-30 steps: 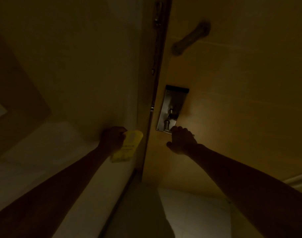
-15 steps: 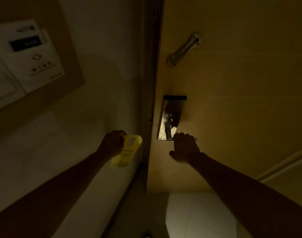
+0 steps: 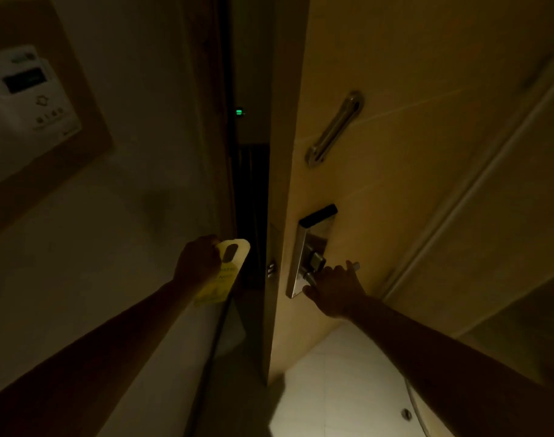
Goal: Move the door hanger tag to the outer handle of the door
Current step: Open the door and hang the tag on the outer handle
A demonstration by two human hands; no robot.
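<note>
The room is dim. My left hand (image 3: pixel 197 263) grips a yellow door hanger tag (image 3: pixel 222 274) with an oval hole near its top, held just left of the gap beside the door's edge. The wooden door (image 3: pixel 395 152) stands ajar, its edge toward me. My right hand (image 3: pixel 334 288) is closed over the inner lever handle (image 3: pixel 313 263) on a metal lock plate (image 3: pixel 296 260). The outer handle is hidden behind the door.
A metal security bar (image 3: pixel 335 127) sits on the door above the lock. The latch (image 3: pixel 271 269) shows on the door's edge. A white wall panel (image 3: pixel 26 93) hangs at the left. A small green light (image 3: pixel 238 112) glows through the gap. A doorstop (image 3: pixel 406 414) sits on the pale floor.
The door has swung open toward me, showing a dark gap with a green light. My right hand stays on the lever. The tag has moved slightly toward the gap.
</note>
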